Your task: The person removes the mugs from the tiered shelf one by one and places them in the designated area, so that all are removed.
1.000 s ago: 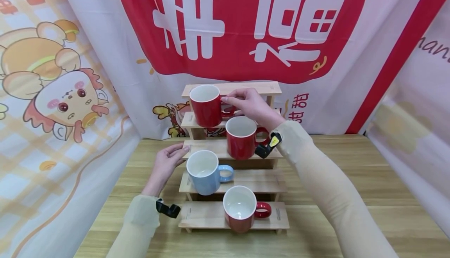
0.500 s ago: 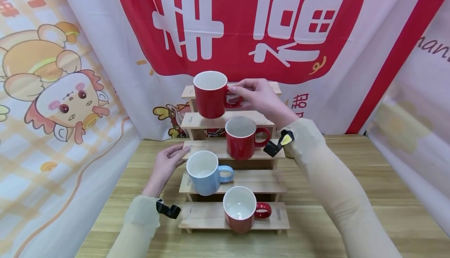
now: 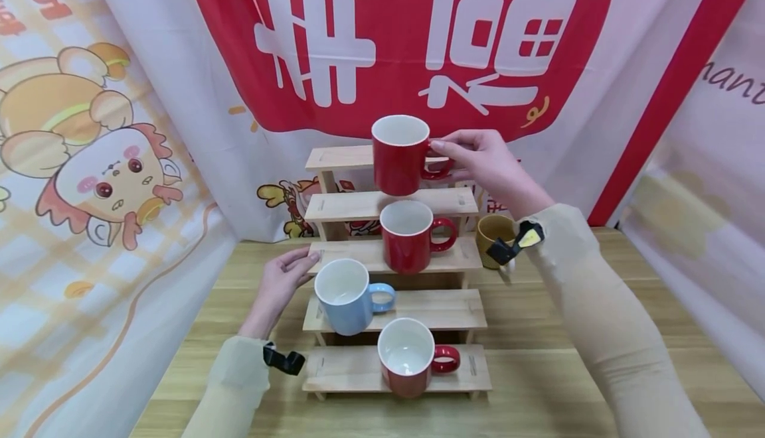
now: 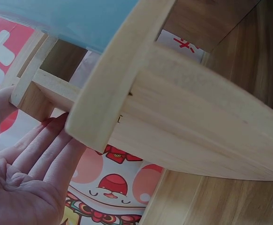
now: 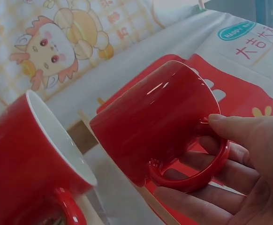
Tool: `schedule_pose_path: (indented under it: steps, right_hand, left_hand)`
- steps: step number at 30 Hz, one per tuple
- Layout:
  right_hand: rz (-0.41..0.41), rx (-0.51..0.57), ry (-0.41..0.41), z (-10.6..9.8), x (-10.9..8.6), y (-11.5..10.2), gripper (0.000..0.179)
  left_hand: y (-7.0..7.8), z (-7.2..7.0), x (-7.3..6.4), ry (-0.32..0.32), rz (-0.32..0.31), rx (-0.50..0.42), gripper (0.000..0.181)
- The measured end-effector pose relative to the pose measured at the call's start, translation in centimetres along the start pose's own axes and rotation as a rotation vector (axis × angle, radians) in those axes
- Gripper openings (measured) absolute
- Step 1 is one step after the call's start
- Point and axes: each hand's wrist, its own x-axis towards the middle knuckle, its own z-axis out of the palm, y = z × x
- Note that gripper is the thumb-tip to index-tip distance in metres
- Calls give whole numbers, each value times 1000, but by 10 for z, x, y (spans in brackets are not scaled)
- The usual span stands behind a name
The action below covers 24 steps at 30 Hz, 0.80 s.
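Note:
By its handle, my right hand (image 3: 487,162) holds a red mug (image 3: 399,159) upright in front of the top step of a wooden tiered stand (image 3: 352,206). In the right wrist view, the thumb lies on the handle's upper end and fingers pass through and below the red mug's (image 5: 160,112) loop. My left hand (image 3: 283,275) grips the left end of the middle step, thumb on top. The left wrist view shows its fingers (image 4: 47,157) against the step's underside. Below the held mug, a second red mug (image 3: 406,242) stands on the middle step.
A light blue mug (image 3: 346,302) stands lower left on the stand, and another red mug (image 3: 406,362) on the bottom step. Behind the right wrist, a mustard-coloured cup (image 3: 493,229) sits on the wooden table (image 3: 538,358). Printed cloths (image 3: 131,179) hang around the table.
My right hand has raised the red mug from the second-highest step and carried it to the right. The mustard-coloured cup has come into view. My left hand stays on the stand.

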Motion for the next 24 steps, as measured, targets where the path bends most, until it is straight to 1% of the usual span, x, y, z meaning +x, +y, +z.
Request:
schedule_pose_path:
  steps: [6,11,16,24]
  right_hand:
    - [-11,-45,68,-24,-12,5,53]
    - [14,-108,128,-43,-25,6,57]
    - [47,-150,164,-62,-38,10,59]
    - [81,-134,207,-91,-61,24,60]
  left_hand:
    - [1,1,0,14,0,-1,63]
    - [1,1,0,11,-10,3,64]
    - [0,0,2,11,-13,14,66]
    - [2,0,-1,12,-21,3,63]
